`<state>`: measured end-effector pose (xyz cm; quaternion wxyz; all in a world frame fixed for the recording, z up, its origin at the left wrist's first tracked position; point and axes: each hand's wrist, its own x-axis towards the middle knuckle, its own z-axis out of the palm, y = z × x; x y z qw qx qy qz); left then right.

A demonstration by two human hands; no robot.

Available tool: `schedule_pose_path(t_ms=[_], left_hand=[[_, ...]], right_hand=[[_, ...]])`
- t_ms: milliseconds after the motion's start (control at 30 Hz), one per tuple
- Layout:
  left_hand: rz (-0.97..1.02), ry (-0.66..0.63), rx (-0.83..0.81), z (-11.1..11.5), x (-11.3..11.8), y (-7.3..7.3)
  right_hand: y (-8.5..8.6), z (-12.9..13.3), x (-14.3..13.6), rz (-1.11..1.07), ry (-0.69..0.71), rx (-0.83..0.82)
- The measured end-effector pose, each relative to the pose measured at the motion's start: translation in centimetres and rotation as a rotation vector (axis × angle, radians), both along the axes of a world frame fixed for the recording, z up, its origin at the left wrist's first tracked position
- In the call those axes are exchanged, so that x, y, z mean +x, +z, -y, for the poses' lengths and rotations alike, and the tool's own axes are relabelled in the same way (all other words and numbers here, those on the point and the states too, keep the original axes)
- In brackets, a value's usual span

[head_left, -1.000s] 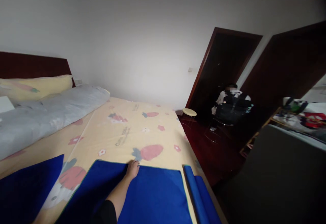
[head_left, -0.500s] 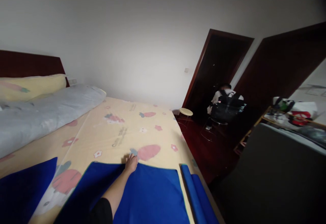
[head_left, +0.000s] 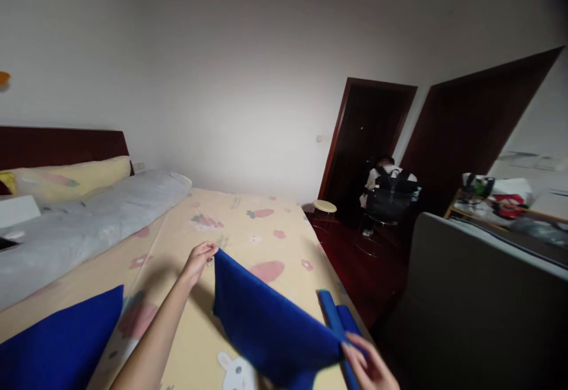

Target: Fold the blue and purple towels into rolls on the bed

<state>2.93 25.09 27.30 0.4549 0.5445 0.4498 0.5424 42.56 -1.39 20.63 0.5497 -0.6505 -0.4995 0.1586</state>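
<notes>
A blue cloth [head_left: 270, 319] hangs between my two hands above the bed, its upper edge slanting down to the right. My left hand [head_left: 200, 261] pinches its upper left corner. At the other end, my right hand [head_left: 368, 363] grips the right corner, with the fingers partly cut off by the frame's lower edge. Just behind the right hand lie blue rolled cloths [head_left: 331, 307] along the bed's right side. Another blue cloth [head_left: 66, 342] is spread flat at the lower left.
The bed [head_left: 213, 206] has a yellow carrot-patterned sheet. A grey rolled quilt [head_left: 110, 212] and a yellow pillow [head_left: 84, 180] lie by the headboard. A round stool [head_left: 325, 206], a seated person [head_left: 390, 183], a dark panel [head_left: 465, 301] and a cluttered shelf [head_left: 506, 206] are on the right.
The cloth that lay flat under one hand is lifted off the bed and folded or drooping. Both hands now hold it; the right hand has come into view. The camera view has tilted slightly.
</notes>
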Motion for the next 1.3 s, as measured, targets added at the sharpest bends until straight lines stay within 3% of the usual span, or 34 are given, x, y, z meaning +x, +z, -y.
schedule_pose_path(t_ms=[67,200,300,433,667,833,1067,1200,1300], left_hand=[[0.056,0.008,0.033,2.1,-1.7,1.9],[0.092,0.015,0.037,5.3,-4.2,4.4],[0.067,0.018,0.036,6.9,-5.6,5.4],[-0.01,0.029,0.083,8.0,-6.8,6.4],[-0.194,0.074,0.159,6.8,-8.3,7.1],[-0.298,0.145,0.208,4.5,-8.4,6.0],[-0.321,0.281,0.296,2.0,-7.4,4.9],[-0.309,0.221,0.329,3.8,-8.8,4.5],[-0.362,0.155,0.297,7.9,-10.0,1.9]], right_hand=[[3.3,-1.8,1.3,-0.143,0.064,0.029],[9.1,-5.1,1.8,-0.155,0.174,0.058],[11.6,-6.5,1.1,-0.167,0.227,0.053],[13.0,-7.3,0.7,-0.134,0.214,0.078],[13.9,-8.4,1.9,-0.017,0.234,0.013],[13.7,-10.6,1.5,0.092,0.245,-0.011],[13.5,-14.5,0.3,0.154,0.17,0.1],[12.7,-13.2,0.7,0.147,0.211,0.146],[9.1,-10.0,0.9,0.144,0.321,0.076]])
